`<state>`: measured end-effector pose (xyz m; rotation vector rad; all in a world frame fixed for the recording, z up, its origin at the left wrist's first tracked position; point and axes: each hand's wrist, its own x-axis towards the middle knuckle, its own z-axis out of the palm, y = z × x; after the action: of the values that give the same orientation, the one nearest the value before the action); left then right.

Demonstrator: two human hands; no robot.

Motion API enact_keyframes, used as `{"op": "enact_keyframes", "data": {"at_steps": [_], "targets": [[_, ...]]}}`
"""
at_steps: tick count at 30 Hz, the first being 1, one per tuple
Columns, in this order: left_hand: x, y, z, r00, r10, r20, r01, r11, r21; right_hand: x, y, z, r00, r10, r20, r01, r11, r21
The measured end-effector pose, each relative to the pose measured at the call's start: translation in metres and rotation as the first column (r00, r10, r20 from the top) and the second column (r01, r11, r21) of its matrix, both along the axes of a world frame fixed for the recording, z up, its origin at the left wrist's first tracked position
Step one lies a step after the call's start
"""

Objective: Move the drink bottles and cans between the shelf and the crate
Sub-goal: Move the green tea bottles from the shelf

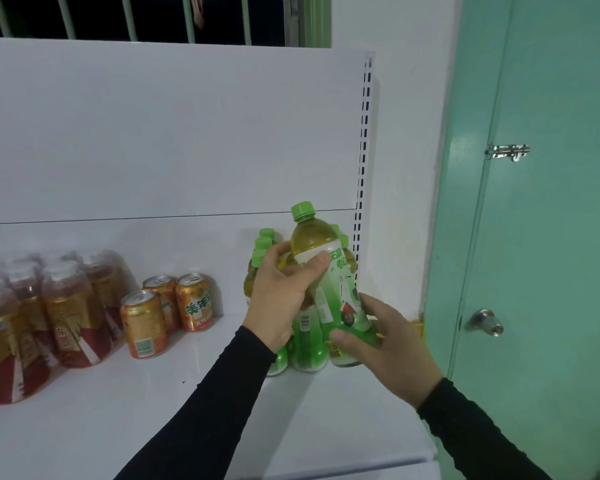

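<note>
White shelf (187, 410) beside a green door (551, 237). Both hands grip one bottle (329, 271), green cap, yellowish drink, green-white label, tilted above the bottle cluster (305, 348) at the shelf's right end: left hand (278, 296) curled round its shoulder, right hand (388, 344) round its base. Three orange cans (167, 313) stand leftward; beyond them, a wrapped pack (42, 313).
</note>
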<state>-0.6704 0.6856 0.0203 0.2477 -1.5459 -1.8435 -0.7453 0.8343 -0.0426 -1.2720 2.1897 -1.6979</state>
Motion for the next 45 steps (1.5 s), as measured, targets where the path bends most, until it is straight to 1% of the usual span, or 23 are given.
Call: {"op": "enact_keyframes", "data": {"at_steps": [2, 4, 5, 7, 9, 11, 13, 16, 18, 20, 22, 23, 24, 25, 27, 28, 29, 33, 35, 37, 39, 43, 45], "targets": [[-0.003, 0.005, 0.002, 0.999, 0.048, -0.014, -0.049, 0.998, -0.047, 0.002, -0.004, -0.001, 0.986, -0.127, -0.108, 0.131, 0.991, 0.039], [-0.005, 0.009, 0.002, 0.997, 0.082, -0.006, -0.082, 0.99, -0.115, 0.006, -0.006, 0.001, 0.975, -0.184, -0.125, 0.186, 0.983, 0.001], [-0.005, 0.009, 0.002, 0.996, 0.087, 0.006, -0.085, 0.986, -0.146, 0.007, -0.007, 0.002, 0.979, -0.177, -0.102, 0.175, 0.984, -0.032], [-0.005, 0.008, 0.002, 0.996, 0.08, 0.025, -0.075, 0.984, -0.164, 0.006, -0.006, 0.003, 0.995, -0.089, 0.045, 0.094, 0.989, -0.112], [-0.004, 0.003, 0.003, 0.997, 0.076, 0.032, -0.071, 0.986, -0.148, 0.003, -0.003, 0.006, 0.974, 0.053, 0.222, -0.004, 0.977, -0.215], [-0.003, 0.001, 0.003, 0.996, 0.076, 0.041, -0.07, 0.987, -0.143, -0.001, -0.001, 0.007, 0.91, 0.197, 0.364, -0.079, 0.946, -0.313], [-0.003, 0.0, 0.003, 0.997, 0.064, 0.04, -0.057, 0.987, -0.148, -0.004, -0.001, 0.007, 0.818, 0.32, 0.479, -0.131, 0.913, -0.386], [-0.004, -0.003, 0.002, 0.997, 0.033, 0.069, -0.022, 0.988, -0.154, -0.008, 0.0, 0.006, 0.716, 0.414, 0.562, -0.167, 0.884, -0.437], [-0.005, -0.003, 0.004, 0.994, -0.002, 0.113, 0.017, 0.991, -0.135, -0.01, 0.0, 0.003, 0.686, 0.446, 0.575, -0.198, 0.875, -0.441], [-0.007, -0.002, 0.005, 0.991, -0.054, 0.122, 0.064, 0.995, -0.079, -0.011, -0.001, 0.0, 0.675, 0.467, 0.572, -0.246, 0.872, -0.422], [-0.007, -0.002, 0.005, 0.994, -0.067, 0.091, 0.07, 0.997, -0.026, -0.011, 0.0, -0.001, 0.682, 0.475, 0.556, -0.283, 0.873, -0.397], [-0.007, -0.002, 0.004, 0.995, -0.059, 0.078, 0.059, 0.998, 0.002, -0.012, 0.0, -0.002, 0.703, 0.466, 0.537, -0.295, 0.878, -0.376], [-0.006, -0.002, 0.003, 0.997, -0.043, 0.069, 0.041, 0.999, 0.023, -0.012, 0.001, -0.001, 0.749, 0.439, 0.496, -0.3, 0.893, -0.337], [-0.006, -0.002, 0.003, 0.998, -0.021, 0.06, 0.019, 0.999, 0.036, -0.013, 0.001, -0.001, 0.816, 0.39, 0.428, -0.294, 0.916, -0.274], [-0.006, -0.001, 0.003, 0.999, 0.031, 0.038, -0.032, 0.999, 0.031, -0.012, 0.0, 0.002, 0.932, 0.262, 0.251, -0.23, 0.962, -0.149], [-0.006, 0.0, 0.004, 0.998, 0.054, 0.035, -0.055, 0.998, 0.017, -0.011, -0.001, 0.002, 0.957, 0.213, 0.198, -0.191, 0.974, -0.125], [-0.006, 0.001, 0.005, 0.996, 0.075, 0.039, -0.075, 0.997, -0.004, -0.01, -0.002, 0.002, 0.965, 0.188, 0.182, -0.166, 0.977, -0.131], [-0.004, 0.001, 0.009, 0.991, 0.106, 0.079, -0.097, 0.989, -0.107, -0.01, -0.004, 0.001, 0.935, 0.236, 0.265, -0.176, 0.957, -0.232], [-0.001, 0.001, 0.012, 0.994, 0.062, 0.095, -0.053, 0.994, -0.1, -0.011, -0.002, 0.002, 0.899, 0.283, 0.334, -0.195, 0.941, -0.275], [0.001, 0.001, 0.015, 0.997, 0.009, 0.075, -0.004, 0.998, -0.062, -0.014, 0.0, 0.003, 0.854, 0.338, 0.396, -0.214, 0.921, -0.325], [0.002, 0.003, 0.017, 0.998, -0.012, 0.058, 0.016, 0.997, -0.073, -0.016, 0.001, 0.005, 0.834, 0.362, 0.416, -0.216, 0.909, -0.357], [0.004, 0.011, 0.015, 0.998, -0.018, 0.054, 0.03, 0.975, -0.221, -0.014, 0.001, 0.009, 0.844, 0.345, 0.41, -0.182, 0.905, -0.384], [0.005, 0.015, 0.014, 0.997, -0.022, 0.068, 0.042, 0.95, -0.309, -0.01, 0.001, 0.014, 0.872, 0.311, 0.377, -0.156, 0.908, -0.389]]}}
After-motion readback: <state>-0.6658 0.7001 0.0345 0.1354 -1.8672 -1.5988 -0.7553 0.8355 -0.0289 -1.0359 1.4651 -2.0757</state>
